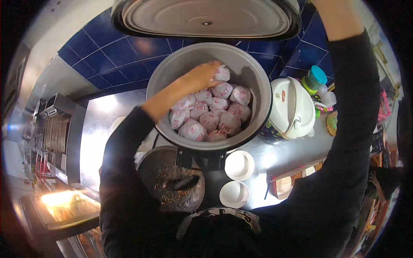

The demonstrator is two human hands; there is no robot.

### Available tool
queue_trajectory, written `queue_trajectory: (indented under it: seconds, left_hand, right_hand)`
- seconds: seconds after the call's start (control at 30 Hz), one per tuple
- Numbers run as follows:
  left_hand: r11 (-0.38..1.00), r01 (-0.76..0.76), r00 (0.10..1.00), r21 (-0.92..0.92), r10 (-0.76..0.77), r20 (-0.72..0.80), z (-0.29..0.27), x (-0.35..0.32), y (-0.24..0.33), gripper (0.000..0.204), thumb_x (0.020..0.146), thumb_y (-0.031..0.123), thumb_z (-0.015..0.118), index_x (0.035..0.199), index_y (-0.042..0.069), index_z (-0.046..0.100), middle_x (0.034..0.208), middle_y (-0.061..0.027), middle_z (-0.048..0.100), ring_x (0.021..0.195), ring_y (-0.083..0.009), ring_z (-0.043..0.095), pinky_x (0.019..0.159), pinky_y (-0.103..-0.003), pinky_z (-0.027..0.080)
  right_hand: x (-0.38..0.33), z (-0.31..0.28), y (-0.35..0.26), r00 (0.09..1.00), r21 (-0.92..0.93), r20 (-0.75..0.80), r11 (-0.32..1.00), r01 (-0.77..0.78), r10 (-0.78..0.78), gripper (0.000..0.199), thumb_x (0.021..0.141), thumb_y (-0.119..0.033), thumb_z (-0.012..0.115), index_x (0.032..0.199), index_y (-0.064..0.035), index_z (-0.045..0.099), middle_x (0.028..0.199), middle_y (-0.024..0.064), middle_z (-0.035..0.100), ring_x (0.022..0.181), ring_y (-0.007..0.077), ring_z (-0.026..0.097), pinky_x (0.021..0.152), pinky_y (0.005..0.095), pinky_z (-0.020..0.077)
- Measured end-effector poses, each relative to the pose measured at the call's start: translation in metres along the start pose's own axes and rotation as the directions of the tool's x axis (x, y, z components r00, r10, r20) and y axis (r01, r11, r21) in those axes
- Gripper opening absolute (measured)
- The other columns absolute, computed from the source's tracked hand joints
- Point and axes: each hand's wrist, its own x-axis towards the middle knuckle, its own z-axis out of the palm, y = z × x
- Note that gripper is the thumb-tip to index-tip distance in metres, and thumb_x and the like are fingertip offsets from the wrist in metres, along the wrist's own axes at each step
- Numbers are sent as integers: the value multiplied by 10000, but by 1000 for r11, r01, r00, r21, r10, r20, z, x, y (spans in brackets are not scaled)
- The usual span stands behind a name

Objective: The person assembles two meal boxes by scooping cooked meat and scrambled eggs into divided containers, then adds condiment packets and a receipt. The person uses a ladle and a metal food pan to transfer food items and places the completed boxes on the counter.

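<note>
A large round rice cooker (155, 73) stands in front of me, its wide lid (193, 17) raised above it. Inside the pot lie several paper-wrapped balls (209, 121), white with red print, piled on one another. My left hand (205, 74) reaches over the pot's left side, fingers closed round one paper-wrapped ball (222, 73) near the far wall. Raised beside the lid, my right forearm (339, 17) runs out past the upper edge, so the right hand is out of sight.
Two white bowls (239, 165) stand near the cooker's front. Left of them is a dark, rough bowl (150, 172) with brown crumbs. A white-lidded container (292, 107) and a teal-lidded cup (317, 75) are to the right. Blue tiles (129, 51) cover the wall behind.
</note>
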Motion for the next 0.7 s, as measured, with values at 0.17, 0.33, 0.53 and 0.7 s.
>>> queue_trajectory:
  seconds: [0.17, 0.33, 0.53, 0.7]
  left_hand:
    - [733, 505, 854, -455, -501, 141, -135, -143, 128, 687, 773, 373, 722, 1266, -19, 448, 1151, -138, 580, 1028, -182, 571, 885, -339, 471]
    - [519, 282, 699, -807, -687, -198, -139, -336, 200, 747, 737, 307, 730, 1303, -22, 370, 1221, -122, 504, 1174, -284, 492, 1024, -427, 383]
    - [344, 6, 772, -939, -599, -214, -22, -345, 230, 919, 530, 433, 885, 1194, -5, 426, 1140, -192, 543, 1047, -284, 569, 892, -396, 469]
    - [366, 319, 891, -874, -430, 146, 36, -310, 278, 798, 589, 320, 885, 1191, 14, 460, 1136, -83, 535, 1043, -165, 533, 871, -307, 453]
  right_hand:
    - [-121, 52, 64, 977, 181, -192, 982, -54, 89, 157, 882, -47, 493, 998, 59, 497, 917, 151, 576, 686, 185, 562, 662, 263, 489]
    - [-190, 113, 193, 999, 215, 2, 976, -41, 41, 278, 852, 36, 461, 1123, -9, 509, 1031, 162, 641, 992, 252, 621, 921, 359, 476]
    - [-314, 152, 292, 656, -804, -294, 551, 224, -695, 398, 844, -77, 568, 1224, -3, 474, 1233, 192, 510, 1140, 270, 497, 955, 371, 372]
    - [-432, 185, 340, 994, -137, -19, 985, 101, -104, 607, 772, -224, 725, 1265, -5, 448, 1219, 159, 495, 1172, 247, 462, 999, 372, 348]
